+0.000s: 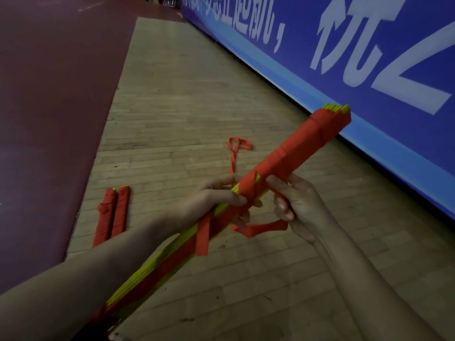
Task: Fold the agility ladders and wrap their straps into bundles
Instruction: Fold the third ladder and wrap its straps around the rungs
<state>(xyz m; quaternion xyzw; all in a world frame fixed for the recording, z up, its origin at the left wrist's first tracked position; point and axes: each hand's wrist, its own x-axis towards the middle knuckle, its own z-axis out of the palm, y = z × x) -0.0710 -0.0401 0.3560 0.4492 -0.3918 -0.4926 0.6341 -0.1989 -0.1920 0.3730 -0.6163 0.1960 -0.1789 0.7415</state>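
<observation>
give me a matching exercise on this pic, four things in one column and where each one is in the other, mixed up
1 ladder bundle
2 strap end
3 two wrapped bundles
4 blue banner

A held in the right hand
B upright along the right side
C gripped by the left hand
D lying on the wood floor

Pairs: 1-C, 2-A, 3-D, 4-B

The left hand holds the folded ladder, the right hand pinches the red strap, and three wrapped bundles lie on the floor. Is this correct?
Not quite: the head view shows two wrapped bundles on the floor, not three. The left hand holds the folded ladder; the right hand pinches the red strap.
</observation>
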